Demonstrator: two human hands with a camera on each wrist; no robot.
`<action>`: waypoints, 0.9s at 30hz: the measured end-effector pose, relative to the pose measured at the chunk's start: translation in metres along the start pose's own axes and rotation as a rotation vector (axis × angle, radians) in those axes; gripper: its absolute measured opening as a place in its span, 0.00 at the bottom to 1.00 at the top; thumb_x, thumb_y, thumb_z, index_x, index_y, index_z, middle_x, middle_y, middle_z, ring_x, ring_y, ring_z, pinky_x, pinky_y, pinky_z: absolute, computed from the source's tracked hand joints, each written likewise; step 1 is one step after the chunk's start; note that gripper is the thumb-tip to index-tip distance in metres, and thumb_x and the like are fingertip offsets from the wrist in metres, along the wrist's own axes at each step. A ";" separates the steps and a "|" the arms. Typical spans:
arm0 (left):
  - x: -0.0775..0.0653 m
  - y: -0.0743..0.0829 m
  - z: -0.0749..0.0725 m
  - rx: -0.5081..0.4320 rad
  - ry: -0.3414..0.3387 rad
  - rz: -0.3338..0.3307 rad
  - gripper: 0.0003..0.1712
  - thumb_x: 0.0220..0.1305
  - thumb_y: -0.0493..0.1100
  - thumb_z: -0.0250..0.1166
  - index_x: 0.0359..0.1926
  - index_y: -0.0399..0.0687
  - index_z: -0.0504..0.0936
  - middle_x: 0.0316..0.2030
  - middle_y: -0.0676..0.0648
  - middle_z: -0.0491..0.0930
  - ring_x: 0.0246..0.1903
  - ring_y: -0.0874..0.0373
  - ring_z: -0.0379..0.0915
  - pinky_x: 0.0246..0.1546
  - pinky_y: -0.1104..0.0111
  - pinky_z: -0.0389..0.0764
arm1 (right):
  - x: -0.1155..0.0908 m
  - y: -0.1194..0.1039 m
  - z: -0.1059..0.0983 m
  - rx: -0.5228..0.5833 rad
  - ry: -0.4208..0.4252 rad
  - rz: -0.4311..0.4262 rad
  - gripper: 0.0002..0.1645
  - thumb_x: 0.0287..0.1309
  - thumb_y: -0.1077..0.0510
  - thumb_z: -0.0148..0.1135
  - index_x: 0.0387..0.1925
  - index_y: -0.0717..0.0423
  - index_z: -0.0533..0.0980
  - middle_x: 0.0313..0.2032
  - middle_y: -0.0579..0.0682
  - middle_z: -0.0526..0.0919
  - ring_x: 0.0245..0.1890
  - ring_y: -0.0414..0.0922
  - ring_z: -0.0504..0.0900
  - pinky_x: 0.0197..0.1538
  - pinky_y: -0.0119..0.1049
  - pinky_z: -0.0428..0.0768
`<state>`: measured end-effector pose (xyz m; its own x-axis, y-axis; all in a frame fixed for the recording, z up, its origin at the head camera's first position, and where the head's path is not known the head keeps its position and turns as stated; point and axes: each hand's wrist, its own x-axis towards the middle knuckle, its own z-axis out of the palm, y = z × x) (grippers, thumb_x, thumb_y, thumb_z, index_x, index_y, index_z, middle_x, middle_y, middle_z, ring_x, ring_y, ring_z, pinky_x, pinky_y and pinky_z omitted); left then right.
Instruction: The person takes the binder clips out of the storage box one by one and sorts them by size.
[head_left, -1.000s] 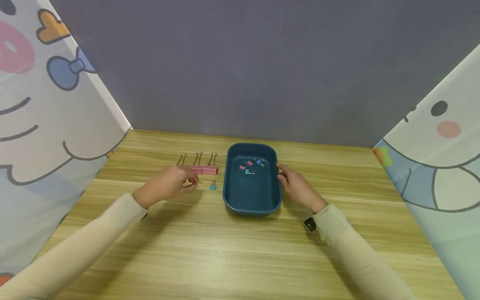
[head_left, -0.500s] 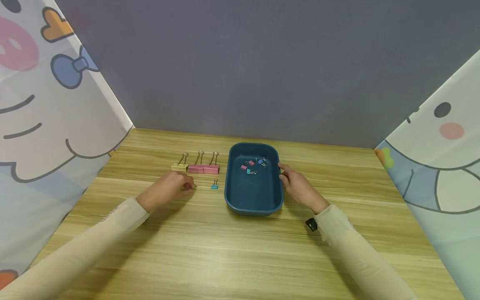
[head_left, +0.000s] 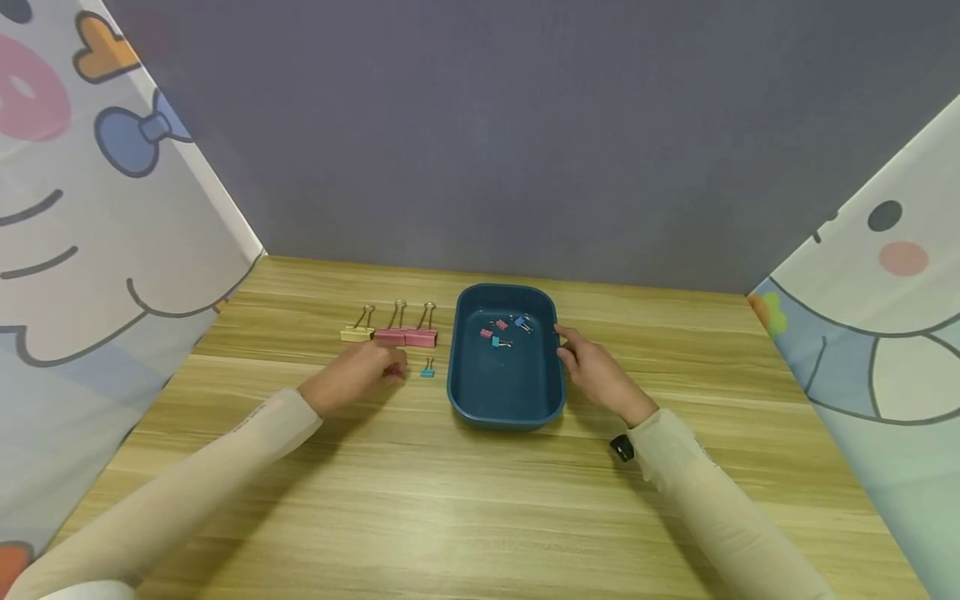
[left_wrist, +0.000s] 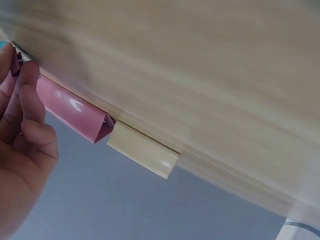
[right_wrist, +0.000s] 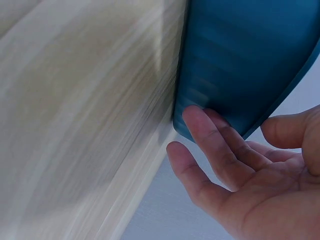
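My left hand (head_left: 360, 377) is low over the table, just left of a small blue binder clip (head_left: 427, 372). Between its thumb and fingertips it pinches a small pink binder clip (left_wrist: 16, 64), mostly hidden by the fingers. Right behind this hand stand two large pink binder clips (head_left: 421, 337) and a large yellow binder clip (head_left: 357, 334) in a row. My right hand (head_left: 597, 375) touches the right side of a dark blue tray (head_left: 506, 421), its loosely extended fingers along the outer wall and its thumb at the rim.
Inside the tray, toward its back, lie several small binder clips, among them a pink one (head_left: 487, 333), a light blue one (head_left: 500, 342) and a darker blue one (head_left: 522, 324). A grey panel (head_left: 495, 150) rises behind the wooden table (head_left: 465, 517); printed cloth hangs at both sides.
After a small shift back, my left hand has moved a little to the right, closer to the small blue clip, still pinching the small pink clip. My right hand stays at the tray.
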<state>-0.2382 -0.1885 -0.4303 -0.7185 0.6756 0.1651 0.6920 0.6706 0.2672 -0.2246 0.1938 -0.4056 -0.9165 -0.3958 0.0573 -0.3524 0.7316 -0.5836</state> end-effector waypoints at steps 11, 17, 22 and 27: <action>0.012 0.001 0.002 0.005 -0.022 0.006 0.10 0.52 0.29 0.69 0.26 0.49 0.82 0.27 0.55 0.79 0.28 0.64 0.70 0.29 0.71 0.74 | 0.000 -0.001 -0.001 0.004 -0.004 -0.004 0.26 0.71 0.62 0.44 0.67 0.66 0.57 0.26 0.49 0.72 0.20 0.42 0.67 0.29 0.39 0.69; 0.014 0.003 0.003 -0.022 -0.019 0.006 0.12 0.52 0.27 0.67 0.23 0.49 0.79 0.24 0.55 0.76 0.27 0.64 0.67 0.28 0.72 0.71 | 0.000 -0.002 0.000 0.004 -0.003 0.001 0.26 0.71 0.62 0.44 0.67 0.66 0.57 0.26 0.49 0.72 0.20 0.42 0.68 0.28 0.38 0.69; 0.016 0.003 0.002 -0.042 -0.024 0.012 0.14 0.52 0.26 0.66 0.22 0.48 0.78 0.22 0.55 0.73 0.25 0.64 0.66 0.27 0.72 0.69 | -0.001 -0.002 -0.001 0.005 -0.003 0.001 0.26 0.72 0.62 0.43 0.67 0.66 0.57 0.26 0.50 0.72 0.20 0.42 0.67 0.28 0.38 0.68; 0.017 0.006 -0.004 -0.047 0.010 0.071 0.08 0.50 0.30 0.71 0.24 0.46 0.82 0.23 0.54 0.78 0.27 0.63 0.70 0.30 0.70 0.74 | -0.001 -0.002 -0.002 0.003 -0.014 0.000 0.26 0.72 0.62 0.43 0.68 0.66 0.56 0.25 0.49 0.71 0.20 0.42 0.67 0.28 0.38 0.69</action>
<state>-0.2464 -0.1741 -0.4218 -0.6689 0.7174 0.1947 0.7371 0.6064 0.2984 -0.2234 0.1933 -0.4031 -0.9139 -0.4034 0.0455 -0.3514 0.7301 -0.5861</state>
